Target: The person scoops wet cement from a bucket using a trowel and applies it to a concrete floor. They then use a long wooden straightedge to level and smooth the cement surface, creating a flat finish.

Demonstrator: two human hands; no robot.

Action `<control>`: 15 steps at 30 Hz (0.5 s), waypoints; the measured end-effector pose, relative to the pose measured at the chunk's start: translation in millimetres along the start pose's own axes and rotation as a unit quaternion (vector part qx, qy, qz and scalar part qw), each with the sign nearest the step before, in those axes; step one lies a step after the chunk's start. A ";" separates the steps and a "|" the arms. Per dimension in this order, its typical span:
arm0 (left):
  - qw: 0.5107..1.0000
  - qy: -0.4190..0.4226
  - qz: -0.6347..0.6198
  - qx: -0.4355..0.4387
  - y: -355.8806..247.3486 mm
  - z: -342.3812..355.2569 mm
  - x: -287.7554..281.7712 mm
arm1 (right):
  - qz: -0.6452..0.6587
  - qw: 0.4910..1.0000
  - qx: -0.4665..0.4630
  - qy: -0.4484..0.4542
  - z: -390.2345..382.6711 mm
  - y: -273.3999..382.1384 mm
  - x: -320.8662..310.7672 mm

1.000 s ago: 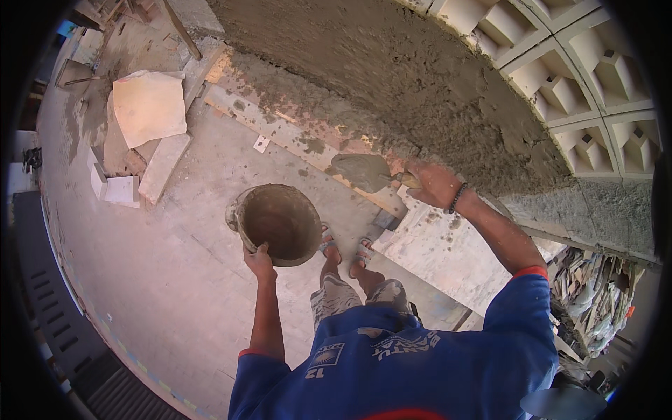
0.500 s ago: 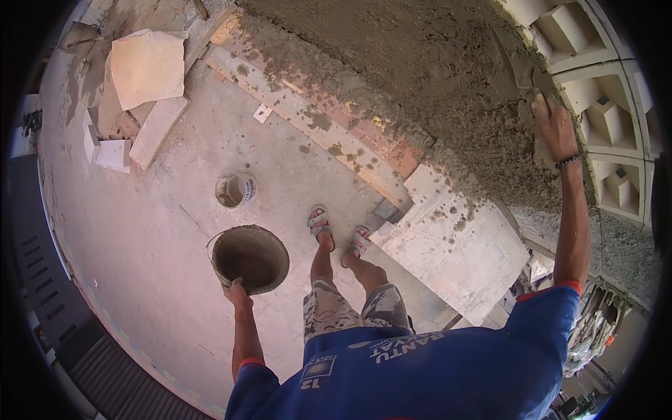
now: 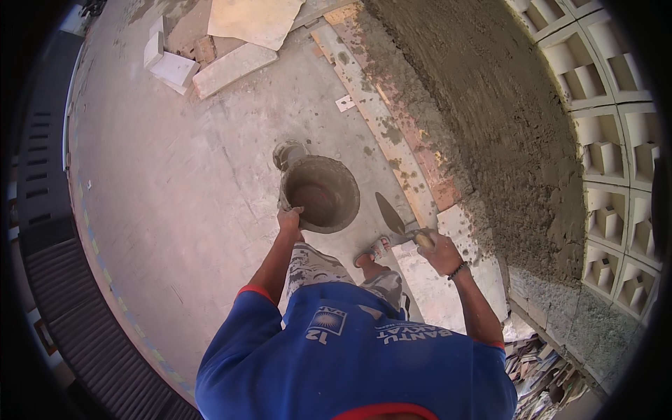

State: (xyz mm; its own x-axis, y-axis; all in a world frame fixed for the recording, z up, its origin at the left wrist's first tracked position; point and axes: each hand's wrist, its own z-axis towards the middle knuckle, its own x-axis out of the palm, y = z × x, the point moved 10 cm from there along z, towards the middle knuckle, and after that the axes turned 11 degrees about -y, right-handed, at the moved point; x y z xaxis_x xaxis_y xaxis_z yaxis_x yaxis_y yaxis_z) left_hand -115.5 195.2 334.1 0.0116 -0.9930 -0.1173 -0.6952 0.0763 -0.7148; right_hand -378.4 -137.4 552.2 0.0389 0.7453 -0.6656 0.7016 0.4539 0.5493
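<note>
My left hand [image 3: 290,218] grips the near-left rim of a grey, mortar-stained bucket [image 3: 344,180], which is tilted so that its inside shows. A little wet grey residue appears at the bottom. My right hand [image 3: 442,253] is wrapped round the handle of a trowel [image 3: 389,213] with a pointed, mortar-smeared blade. The blade is to the right of the bucket, apart from it, over the floor. Beyond my right hand stretches a surface covered with wet grey mortar [image 3: 500,133], which the trowel does not touch.
Pale ventilation blocks [image 3: 600,155] border the mortar on the right. A mortar-spattered plank [image 3: 378,126] runs along its lower side, with a pale board [image 3: 455,308] nearer me. A small pail [image 3: 285,151] stands partly behind the bucket. Slabs and block pieces [image 3: 234,70] lie at the far left.
My right hand has come down from the mortared surface with the trowel, to beside the bucket. My left hand has brought the bucket rightward. The view has shifted too.
</note>
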 end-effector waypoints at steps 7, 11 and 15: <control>0.968 0.133 0.212 0.019 33.0 76.7 34.7 | -0.004 0.997 0.082 0.011 79.8 26.4 176.3; 0.943 0.130 0.294 -0.084 54.8 117.2 43.7 | -0.009 0.984 0.180 -0.012 88.8 30.9 234.1; 0.900 0.162 0.405 -0.003 104.9 170.1 50.2 | 0.055 0.959 0.277 -0.010 84.4 25.1 293.8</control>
State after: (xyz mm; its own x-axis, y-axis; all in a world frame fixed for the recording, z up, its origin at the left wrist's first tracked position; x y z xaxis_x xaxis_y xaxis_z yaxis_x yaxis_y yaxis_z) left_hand -65.6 168.6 136.0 -0.7098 -0.5862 -0.3907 -0.3847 0.7871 -0.4821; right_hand -289.4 51.7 327.7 0.1444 0.7626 -0.6306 0.9626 0.0395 0.2682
